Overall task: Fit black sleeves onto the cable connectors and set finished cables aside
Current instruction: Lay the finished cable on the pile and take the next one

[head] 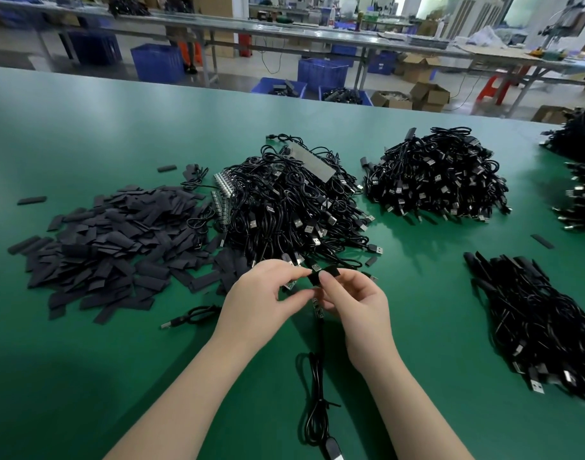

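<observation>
My left hand (267, 293) and my right hand (354, 303) meet above the green table, just in front of the middle cable heap. Between their fingertips is a flat black sleeve (322, 273), pinched by my right thumb and fingers. My left fingers pinch the connector end of a black cable (317, 386), whose coiled length hangs down toward the table's near edge. A heap of loose black sleeves (118, 247) lies to the left. A large pile of black USB cables (291, 207) sits straight ahead.
A second cable pile (440, 180) lies at the back right, and a laid-out bundle of cables (543, 323) at the near right. One loose cable (191, 318) lies left of my left wrist. More cables sit at the far right edge (583, 184). Blue crates (321, 73) stand beyond the table.
</observation>
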Demonstrator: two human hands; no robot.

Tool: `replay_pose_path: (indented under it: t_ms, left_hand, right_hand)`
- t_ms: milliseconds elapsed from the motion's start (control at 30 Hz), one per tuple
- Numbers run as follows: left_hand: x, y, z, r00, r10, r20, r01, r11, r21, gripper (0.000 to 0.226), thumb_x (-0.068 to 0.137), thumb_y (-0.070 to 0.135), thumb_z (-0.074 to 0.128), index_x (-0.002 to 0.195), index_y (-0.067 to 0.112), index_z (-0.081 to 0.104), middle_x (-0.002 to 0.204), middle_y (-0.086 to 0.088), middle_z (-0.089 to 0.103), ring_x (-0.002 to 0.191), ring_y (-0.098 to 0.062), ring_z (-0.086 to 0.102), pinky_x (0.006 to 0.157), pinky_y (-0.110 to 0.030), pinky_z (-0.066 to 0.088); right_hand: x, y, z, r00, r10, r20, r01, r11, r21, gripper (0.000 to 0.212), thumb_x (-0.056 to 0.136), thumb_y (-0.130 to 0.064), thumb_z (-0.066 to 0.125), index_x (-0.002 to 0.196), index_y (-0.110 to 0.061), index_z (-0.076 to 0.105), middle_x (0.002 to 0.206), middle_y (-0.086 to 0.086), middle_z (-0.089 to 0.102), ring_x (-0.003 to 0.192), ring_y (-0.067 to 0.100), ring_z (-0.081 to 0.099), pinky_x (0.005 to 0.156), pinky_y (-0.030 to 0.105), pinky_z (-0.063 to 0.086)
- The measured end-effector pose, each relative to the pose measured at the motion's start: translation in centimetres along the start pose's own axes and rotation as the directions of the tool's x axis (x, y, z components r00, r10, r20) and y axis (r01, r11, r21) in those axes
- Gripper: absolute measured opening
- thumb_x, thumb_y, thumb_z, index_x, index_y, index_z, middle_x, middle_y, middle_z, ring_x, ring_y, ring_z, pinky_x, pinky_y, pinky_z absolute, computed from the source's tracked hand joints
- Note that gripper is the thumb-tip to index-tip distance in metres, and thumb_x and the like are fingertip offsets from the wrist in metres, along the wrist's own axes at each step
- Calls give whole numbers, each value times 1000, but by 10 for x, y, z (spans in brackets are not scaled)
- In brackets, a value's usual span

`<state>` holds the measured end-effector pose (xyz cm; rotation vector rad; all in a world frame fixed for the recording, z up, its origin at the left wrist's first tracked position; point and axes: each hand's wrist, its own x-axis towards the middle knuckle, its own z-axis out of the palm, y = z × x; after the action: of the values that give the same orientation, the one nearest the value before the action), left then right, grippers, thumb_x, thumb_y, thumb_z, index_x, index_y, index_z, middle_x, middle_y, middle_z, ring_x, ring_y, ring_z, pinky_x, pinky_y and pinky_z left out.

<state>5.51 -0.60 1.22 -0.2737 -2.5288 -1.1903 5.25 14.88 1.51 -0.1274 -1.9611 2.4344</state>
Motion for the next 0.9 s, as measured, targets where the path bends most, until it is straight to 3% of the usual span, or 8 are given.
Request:
replay_pose_path:
  t_ms: [167, 267, 433, 633, 733, 900]
  left_hand:
    - [1, -1, 0, 999, -11, -33, 10, 1000, -17, 30, 77, 37, 80, 106, 35, 74, 98, 19, 64, 72, 17, 47, 64, -8, 33]
    - [0, -1, 0, 1000, 13, -27, -13, 1000, -6, 29, 77, 36, 80, 106, 35, 75, 96, 20, 64, 73, 18, 47, 62, -6, 34]
    - [1, -3, 1, 999, 12, -46, -12, 1000, 10, 25, 82, 32, 76, 107, 34, 74, 101, 16, 66, 71, 17, 47, 64, -16, 37]
    - [3, -5, 1, 999, 27, -33, -27, 1000, -3, 23, 84, 27, 74, 106, 34, 75, 102, 17, 68, 69, 17, 48, 65, -12, 38]
    - [3, -5, 1, 998, 42, -46, -43, 999, -17, 23, 84, 21, 75, 104, 32, 76, 98, 19, 67, 71, 20, 48, 64, -3, 37]
    - [3, -5, 0, 998, 51, -48, -54, 997, -63, 22, 82, 18, 75, 101, 30, 76, 95, 21, 67, 70, 20, 50, 63, -1, 37]
  right_hand:
    - [0, 4, 0, 998, -58, -23, 55, 993, -105, 19, 87, -11, 74, 90, -30, 74, 76, 17, 71, 67, 14, 62, 66, 21, 54]
    - [0, 6, -1, 996, -87, -15, 84, 987, -138, 21, 89, -11, 72, 96, -31, 73, 76, 14, 74, 67, 13, 61, 70, 20, 55]
    - [-2, 4, -1, 993, -113, 29, 116, 986, -120, 25, 89, -9, 71, 108, -25, 69, 73, 13, 73, 69, 8, 69, 72, 17, 53]
    - [-2, 3, 0, 992, -115, 60, 122, 982, -143, 25, 86, -9, 75, 104, -27, 71, 74, 9, 74, 70, 14, 65, 73, 24, 55]
    - [-1, 2, -2, 991, -106, 85, 119, 981, -153, 24, 84, -10, 77, 101, -26, 73, 73, 5, 74, 69, 13, 65, 68, 19, 55]
    - [2, 0, -6, 987, -103, 126, 125, 975, -186, 23, 82, -12, 79, 94, -32, 76, 77, 6, 75, 70, 10, 67, 69, 20, 55]
